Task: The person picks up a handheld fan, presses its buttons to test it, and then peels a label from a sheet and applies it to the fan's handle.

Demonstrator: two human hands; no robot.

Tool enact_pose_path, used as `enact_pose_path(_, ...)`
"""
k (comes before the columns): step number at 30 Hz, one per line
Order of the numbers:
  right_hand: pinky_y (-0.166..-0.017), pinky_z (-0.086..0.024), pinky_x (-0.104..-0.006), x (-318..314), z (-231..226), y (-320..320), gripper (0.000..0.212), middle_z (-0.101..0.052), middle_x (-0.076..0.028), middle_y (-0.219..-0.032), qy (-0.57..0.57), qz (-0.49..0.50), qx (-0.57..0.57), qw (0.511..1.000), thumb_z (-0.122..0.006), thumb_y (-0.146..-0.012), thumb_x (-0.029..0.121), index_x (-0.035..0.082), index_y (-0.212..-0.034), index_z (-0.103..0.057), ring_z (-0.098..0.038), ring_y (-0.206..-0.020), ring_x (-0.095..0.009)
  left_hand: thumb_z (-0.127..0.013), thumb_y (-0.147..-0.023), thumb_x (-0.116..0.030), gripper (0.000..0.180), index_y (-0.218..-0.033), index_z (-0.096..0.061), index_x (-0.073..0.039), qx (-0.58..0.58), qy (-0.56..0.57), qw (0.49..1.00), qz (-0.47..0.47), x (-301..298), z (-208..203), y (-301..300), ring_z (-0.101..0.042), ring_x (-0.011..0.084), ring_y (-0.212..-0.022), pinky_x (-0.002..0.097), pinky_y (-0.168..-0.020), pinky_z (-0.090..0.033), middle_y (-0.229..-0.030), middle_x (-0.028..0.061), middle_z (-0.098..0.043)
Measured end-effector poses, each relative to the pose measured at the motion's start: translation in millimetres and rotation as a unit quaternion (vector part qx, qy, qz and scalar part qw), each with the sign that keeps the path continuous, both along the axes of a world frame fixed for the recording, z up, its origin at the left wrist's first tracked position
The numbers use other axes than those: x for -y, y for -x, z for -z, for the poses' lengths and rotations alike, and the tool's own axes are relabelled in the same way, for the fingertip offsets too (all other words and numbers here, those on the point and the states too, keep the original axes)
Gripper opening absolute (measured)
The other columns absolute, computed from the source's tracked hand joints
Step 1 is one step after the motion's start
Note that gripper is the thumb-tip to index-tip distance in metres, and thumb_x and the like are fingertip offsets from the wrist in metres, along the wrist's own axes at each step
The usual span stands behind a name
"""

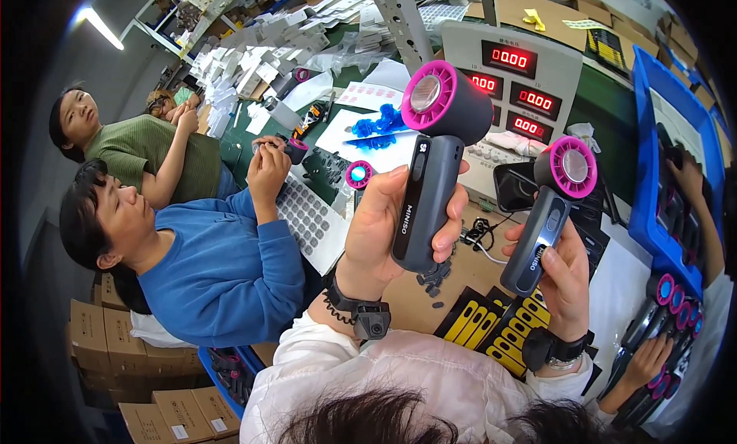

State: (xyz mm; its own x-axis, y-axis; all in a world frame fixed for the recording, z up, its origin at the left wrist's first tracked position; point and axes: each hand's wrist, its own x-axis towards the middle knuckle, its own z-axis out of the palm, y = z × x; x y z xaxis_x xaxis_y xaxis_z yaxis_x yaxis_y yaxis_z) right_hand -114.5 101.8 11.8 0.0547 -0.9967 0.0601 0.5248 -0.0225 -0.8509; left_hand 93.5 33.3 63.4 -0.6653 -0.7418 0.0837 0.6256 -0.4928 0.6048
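Note:
My left hand (367, 233) grips a dark grey handheld fan (424, 206) by its handle, fingers wrapped round the back and thumb along the side. The magenta-rimmed head is uppermost and tilts right. In my right hand (566, 279) is a second handheld fan (546, 221) of the same kind, its magenta ring facing me and my thumb on the lower handle. Both fans are held up above the bench, apart from each other. Behind my left hand stands another small magenta-rimmed fan head (358, 174), partly hidden. A white cable (491, 253) runs beside my right hand.
Behind the fans stands a meter box (461, 48) with red displays. Black-and-yellow strips (491, 329) and small dark pieces (435, 281) lie below my hands. A blue tray (641, 240), more fans (666, 290) and another person's hand (649, 363) are at right. Co-workers sit left.

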Motion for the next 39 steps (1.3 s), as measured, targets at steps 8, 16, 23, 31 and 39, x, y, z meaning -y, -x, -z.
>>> enact_pose_path(8, -0.077, -0.051, -0.0292, 1, 0, 0, 0.070, -0.059, -0.018, -0.102, -0.002, -0.002, -0.004, 1.000, -0.063, -0.079, 0.031, 0.000, -0.133, -0.031, -0.063, -0.090, -0.024, -0.034, -0.093, -0.041, 0.050, -0.113, -0.047, 0.003, 0.012, 0.016, 1.000, -0.018, 7, 7, -3, -0.053, 0.0191, -0.053, 0.0276, -0.050, -0.045, -0.076, 0.0109, -0.053)
enact_pose_path(16, -0.076, -0.052, -0.0287, 1, 1, -2, 0.071, -0.059, -0.018, -0.101, -0.005, 0.007, -0.007, 1.000, -0.064, -0.079, 0.032, 0.000, -0.133, -0.032, -0.063, -0.089, -0.023, -0.034, -0.093, -0.039, 0.046, -0.109, -0.049, 0.001, 0.027, 0.032, 0.999, -0.028, 9, 8, -6, -0.053, 0.0191, -0.052, 0.0277, -0.049, -0.044, -0.072, 0.0112, -0.053)
enact_pose_path(23, -0.075, -0.052, -0.0289, 1, 1, -2, 0.070, -0.059, -0.018, -0.101, -0.006, 0.011, -0.007, 1.000, -0.063, -0.079, 0.031, 0.000, -0.133, -0.032, -0.063, -0.089, -0.023, -0.041, -0.093, -0.032, 0.038, -0.116, -0.041, -0.002, 0.139, 0.129, 0.974, -0.121, 3, 5, -3, -0.056, 0.0190, -0.060, 0.0273, -0.054, -0.046, -0.083, 0.0121, -0.055)
enact_pose_path(31, -0.075, -0.052, -0.0286, 1, 0, -2, 0.068, -0.059, -0.018, -0.102, -0.001, -0.002, -0.004, 1.000, -0.062, -0.080, 0.029, 0.000, -0.133, -0.031, -0.063, -0.090, -0.023, -0.049, -0.090, -0.008, 0.035, -0.121, -0.033, -0.002, 0.313, 0.260, 0.885, -0.226, -2, 10, -6, -0.055, 0.0097, -0.066, 0.0238, -0.059, -0.047, -0.090, 0.0066, -0.055)
enact_pose_path(39, -0.076, -0.052, -0.0286, 0, 0, -3, 0.067, -0.059, -0.018, -0.103, -0.003, -0.004, -0.004, 1.000, -0.062, -0.080, 0.029, 0.000, -0.133, -0.032, -0.062, -0.091, -0.023, -0.055, -0.086, -0.008, 0.041, -0.121, -0.035, 0.000, 0.378, 0.302, 0.822, -0.300, -3, 14, -5, -0.053, 0.0063, -0.066, 0.0218, -0.057, -0.044, -0.086, 0.0034, -0.054)
